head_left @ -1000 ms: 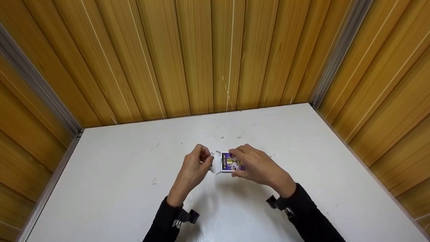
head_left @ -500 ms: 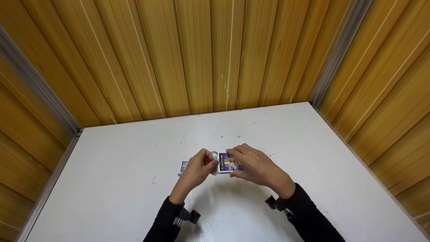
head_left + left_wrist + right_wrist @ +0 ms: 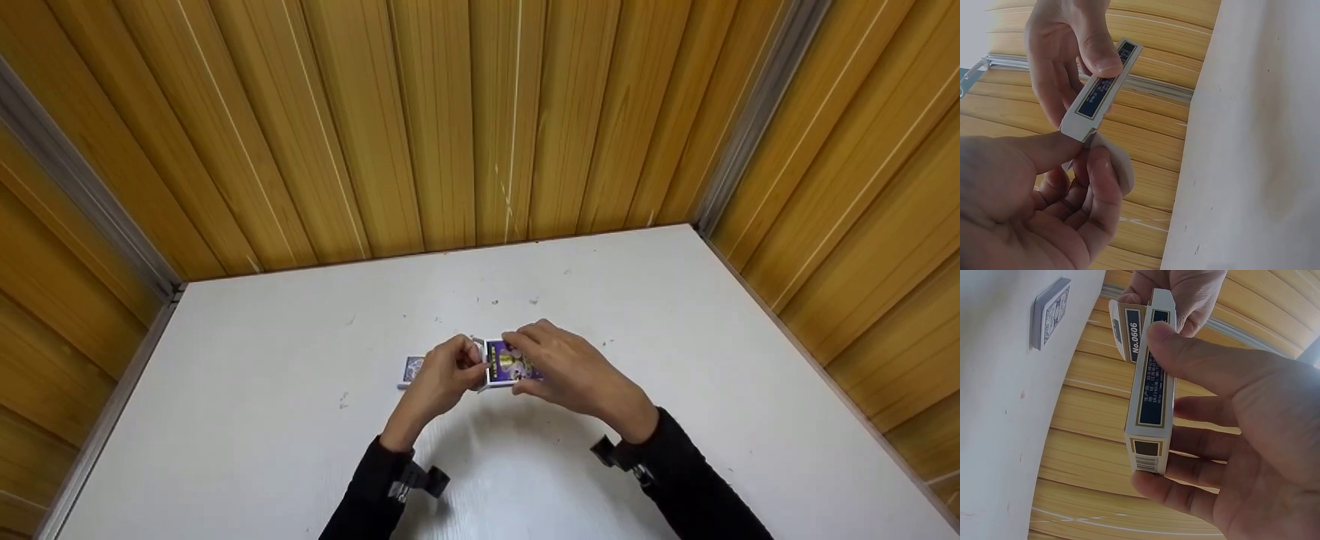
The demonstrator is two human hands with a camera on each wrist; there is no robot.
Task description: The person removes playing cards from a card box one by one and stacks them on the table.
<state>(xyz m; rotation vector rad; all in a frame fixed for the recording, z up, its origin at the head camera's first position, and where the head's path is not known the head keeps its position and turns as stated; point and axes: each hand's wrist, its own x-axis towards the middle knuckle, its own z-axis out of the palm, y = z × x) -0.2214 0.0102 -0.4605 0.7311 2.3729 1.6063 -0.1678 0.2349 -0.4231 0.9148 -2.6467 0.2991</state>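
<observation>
A small white playing-card box (image 3: 510,362) with a purple picture on its face is held above the table by my right hand (image 3: 577,369). The thumb (image 3: 1185,351) lies along a narrow printed side, with fingers on the opposite side. The box's left end has its lid flap (image 3: 1132,334), marked No.0606, folded out. My left hand (image 3: 441,381) pinches at that end, thumb and fingers around the pale flap (image 3: 1120,166). Left of that hand, a deck of playing cards (image 3: 1050,314) lies stacked on the table, partly hidden by it in the head view.
The white table (image 3: 300,450) carries small dark scuffs and specks. Yellow wood-patterned walls (image 3: 435,127) enclose its back and sides, with grey metal strips (image 3: 750,127) at the corners. Black cuffs with small wrist mounts (image 3: 420,484) are on both arms.
My left hand has moved right and slightly down onto the box's flap end, bringing the deck behind it into view. The right hand and the box have shifted only slightly left.
</observation>
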